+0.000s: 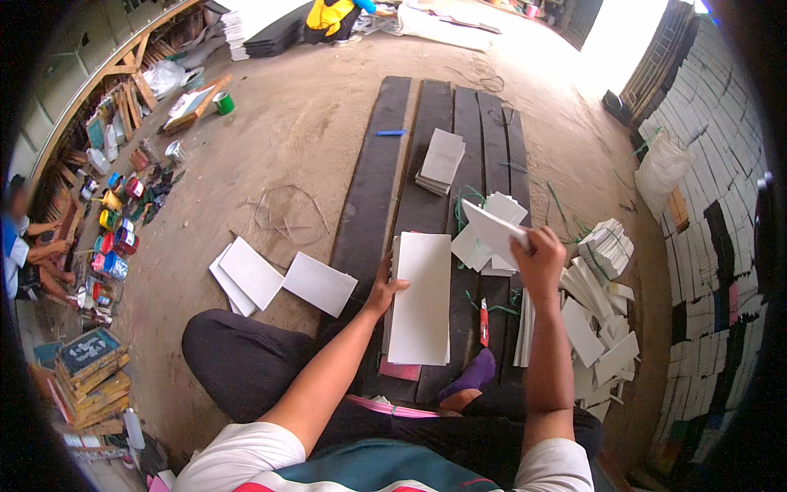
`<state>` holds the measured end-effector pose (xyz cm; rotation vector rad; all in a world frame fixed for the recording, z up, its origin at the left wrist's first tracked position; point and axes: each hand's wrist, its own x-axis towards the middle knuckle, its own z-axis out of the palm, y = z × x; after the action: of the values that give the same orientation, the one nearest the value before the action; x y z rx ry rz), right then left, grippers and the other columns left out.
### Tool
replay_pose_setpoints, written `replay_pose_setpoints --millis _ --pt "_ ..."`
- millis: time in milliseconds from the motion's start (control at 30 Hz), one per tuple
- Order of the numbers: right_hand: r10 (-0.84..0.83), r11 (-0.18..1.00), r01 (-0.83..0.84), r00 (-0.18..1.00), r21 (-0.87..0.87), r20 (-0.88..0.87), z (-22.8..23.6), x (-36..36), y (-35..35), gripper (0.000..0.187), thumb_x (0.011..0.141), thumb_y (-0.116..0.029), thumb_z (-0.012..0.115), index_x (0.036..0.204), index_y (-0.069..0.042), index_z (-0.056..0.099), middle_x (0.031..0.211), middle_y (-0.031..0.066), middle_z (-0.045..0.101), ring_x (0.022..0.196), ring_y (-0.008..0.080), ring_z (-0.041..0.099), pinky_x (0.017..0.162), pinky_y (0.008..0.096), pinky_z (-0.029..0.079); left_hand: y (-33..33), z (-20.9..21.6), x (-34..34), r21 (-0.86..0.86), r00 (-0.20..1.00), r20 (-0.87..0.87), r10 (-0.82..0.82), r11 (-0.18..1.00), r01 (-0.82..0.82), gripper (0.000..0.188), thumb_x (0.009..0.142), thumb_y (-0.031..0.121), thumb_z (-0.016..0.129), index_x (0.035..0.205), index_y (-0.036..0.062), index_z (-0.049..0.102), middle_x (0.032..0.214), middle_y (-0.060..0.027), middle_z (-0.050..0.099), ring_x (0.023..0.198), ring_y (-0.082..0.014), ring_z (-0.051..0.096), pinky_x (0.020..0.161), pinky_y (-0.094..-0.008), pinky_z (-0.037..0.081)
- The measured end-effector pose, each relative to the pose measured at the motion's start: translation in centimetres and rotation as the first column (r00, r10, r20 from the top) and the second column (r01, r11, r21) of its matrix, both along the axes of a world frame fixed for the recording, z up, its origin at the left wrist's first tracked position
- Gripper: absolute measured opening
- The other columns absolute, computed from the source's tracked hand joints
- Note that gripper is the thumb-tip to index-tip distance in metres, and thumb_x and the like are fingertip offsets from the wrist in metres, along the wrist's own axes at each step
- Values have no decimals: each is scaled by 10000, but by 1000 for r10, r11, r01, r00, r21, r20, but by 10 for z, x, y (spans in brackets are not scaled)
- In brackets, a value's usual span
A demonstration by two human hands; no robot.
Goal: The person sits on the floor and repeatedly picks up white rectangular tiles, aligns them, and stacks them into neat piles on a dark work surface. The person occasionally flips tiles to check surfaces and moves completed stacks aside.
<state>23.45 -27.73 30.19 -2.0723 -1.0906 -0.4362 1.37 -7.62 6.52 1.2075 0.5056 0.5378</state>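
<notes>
My left hand (382, 289) rests on the left edge of a tall stack of white boards (421, 297) lying on dark planks (426, 164) on the ground. My right hand (539, 261) is raised and grips a single white board (493, 230) by its lower right corner, holding it tilted above a loose heap of white pieces (484, 250). My legs in dark trousers are folded in front of me, one purple-socked foot (469, 375) beside the stack.
Another small stack of boards (441, 159) lies farther up the planks, near a blue stick (390, 133). Three loose white sheets (279, 280) lie on the dirt at left. A scattered pile of white pieces (598, 312) is at right. Paint tins (115, 238) line the left; a person sits there.
</notes>
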Motion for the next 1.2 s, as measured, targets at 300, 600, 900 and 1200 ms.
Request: replay_pose_setpoints --millis 300,600,900,1200 --pt "550 835 -405 608 -372 572 -60 -164 25 159 779 -213 699 918 -140 721 868 -46 549 719 108 551 526 272 380 -5 -3 2 -227 1000 13 -3 974 6 874 927 263 724 1641 96 247 1547 -180 423 1409 -296 440 1150 -420 404" --pt "-35 917 -10 994 -399 -106 -54 -130 51 737 820 -571 816 1265 -26 595 1076 183 697 942 380 693 783 478 572 1 -19 -6 12 997 63 -48 999 48 872 957 360 693 1642 65 243 1619 -185 346 1469 -313 385 1207 -432 338" --pt "-197 824 -123 853 -553 -484 -59 -121 41 897 778 -589 859 1341 19 515 1195 244 684 1090 359 711 911 481 569 -4 -36 2 46 1000 -17 11 999 -10 939 942 475 697 1648 71 229 1663 -200 292 1519 -367 310 1244 -473 265" --pt "-238 840 -135 779 -526 -580 -62 -126 29 858 760 -466 918 1350 8 513 1177 201 648 1066 314 685 906 447 554 -8 -31 7 151 998 -48 35 988 -28 928 950 470 684 1639 38 238 1663 -216 277 1537 -354 280 1257 -470 233"
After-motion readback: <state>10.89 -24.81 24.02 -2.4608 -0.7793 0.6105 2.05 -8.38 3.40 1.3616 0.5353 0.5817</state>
